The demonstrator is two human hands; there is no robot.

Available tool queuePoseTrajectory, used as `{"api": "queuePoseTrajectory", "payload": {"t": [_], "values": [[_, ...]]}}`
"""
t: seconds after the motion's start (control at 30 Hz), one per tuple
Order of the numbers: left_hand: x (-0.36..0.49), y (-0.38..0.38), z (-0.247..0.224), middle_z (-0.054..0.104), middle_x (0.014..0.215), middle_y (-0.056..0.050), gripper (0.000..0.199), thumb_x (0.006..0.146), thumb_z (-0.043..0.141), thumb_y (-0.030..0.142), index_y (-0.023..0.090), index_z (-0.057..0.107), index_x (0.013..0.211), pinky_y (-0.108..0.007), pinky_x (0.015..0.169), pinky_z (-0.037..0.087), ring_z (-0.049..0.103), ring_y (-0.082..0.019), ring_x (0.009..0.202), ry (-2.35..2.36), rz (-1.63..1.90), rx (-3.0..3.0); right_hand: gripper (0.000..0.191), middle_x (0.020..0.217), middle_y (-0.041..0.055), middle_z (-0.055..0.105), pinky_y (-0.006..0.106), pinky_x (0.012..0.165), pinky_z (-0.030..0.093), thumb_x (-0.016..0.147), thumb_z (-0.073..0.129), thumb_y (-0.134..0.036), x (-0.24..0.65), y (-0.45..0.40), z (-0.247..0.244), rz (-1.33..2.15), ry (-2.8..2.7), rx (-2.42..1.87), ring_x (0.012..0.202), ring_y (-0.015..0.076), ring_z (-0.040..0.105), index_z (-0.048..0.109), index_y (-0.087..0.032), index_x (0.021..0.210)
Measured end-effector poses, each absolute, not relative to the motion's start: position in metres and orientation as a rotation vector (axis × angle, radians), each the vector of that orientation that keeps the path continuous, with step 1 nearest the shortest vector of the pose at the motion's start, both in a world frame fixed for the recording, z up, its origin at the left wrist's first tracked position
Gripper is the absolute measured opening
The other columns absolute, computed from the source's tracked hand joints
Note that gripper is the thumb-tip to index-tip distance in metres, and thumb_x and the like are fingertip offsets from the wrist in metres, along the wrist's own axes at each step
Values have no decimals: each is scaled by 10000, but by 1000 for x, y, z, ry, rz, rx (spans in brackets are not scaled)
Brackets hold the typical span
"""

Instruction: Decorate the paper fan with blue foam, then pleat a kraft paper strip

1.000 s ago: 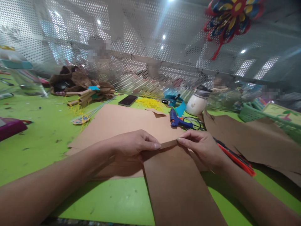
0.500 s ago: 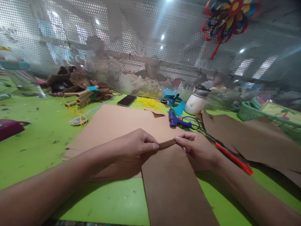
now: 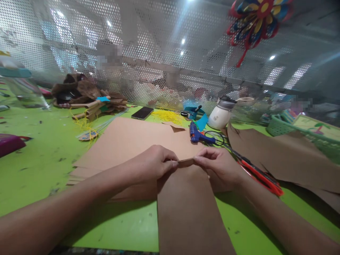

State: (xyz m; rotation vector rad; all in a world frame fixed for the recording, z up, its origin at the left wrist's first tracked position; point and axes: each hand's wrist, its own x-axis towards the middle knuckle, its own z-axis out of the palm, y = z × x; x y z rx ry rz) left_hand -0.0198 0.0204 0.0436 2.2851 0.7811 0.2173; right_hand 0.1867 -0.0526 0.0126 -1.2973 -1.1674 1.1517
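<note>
A long strip of brown paper [image 3: 190, 209] runs from the bottom edge of the view up to my fingers, its far end folded over in a narrow band. My left hand [image 3: 160, 161] pinches the left end of that fold between thumb and fingers. On the fold's right end, my right hand [image 3: 216, 163] has a similar pinch. Beneath and beyond the hands lies a stack of tan paper sheets [image 3: 127, 138]. Just past my right hand rests a blue glue gun [image 3: 199, 135], and red-handled scissors [image 3: 261, 177] lie beside my right forearm.
Brown paper sheets [image 3: 287, 159] and a green basket [image 3: 281, 125] are on the right. At the back stand a white jug [image 3: 221, 113], yellow shredded strands [image 3: 168, 116] and a phone [image 3: 142, 113]. Rolled brown paper [image 3: 92, 108] lies back left on the green table [image 3: 47, 148].
The near part of the paper strip has swung slightly left. The folded band looks narrower and flatter, and my right hand has shifted a little left. Both hands keep their pinch.
</note>
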Motion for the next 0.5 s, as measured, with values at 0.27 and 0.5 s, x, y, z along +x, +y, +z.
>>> {"api": "queuePoseTrajectory", "payload": {"t": [0.27,0.5], "values": [[-35,35,51,588,596,-7,364,829,542,473,136,627,722,-242,564,440,535,-120,538,571,27,1692,278,598,-8,608,228,516,361,630,798,-396,194,-54,11,1111,-1124,-1334,534,98,497,666,-155,668],[-36,37,46,637,670,-38,397,796,582,519,127,640,772,-275,591,493,599,-148,589,550,0,1570,284,608,-7,604,225,499,365,629,797,-402,196,-54,10,1135,-1097,-1329,526,102,496,659,-160,681]]}}
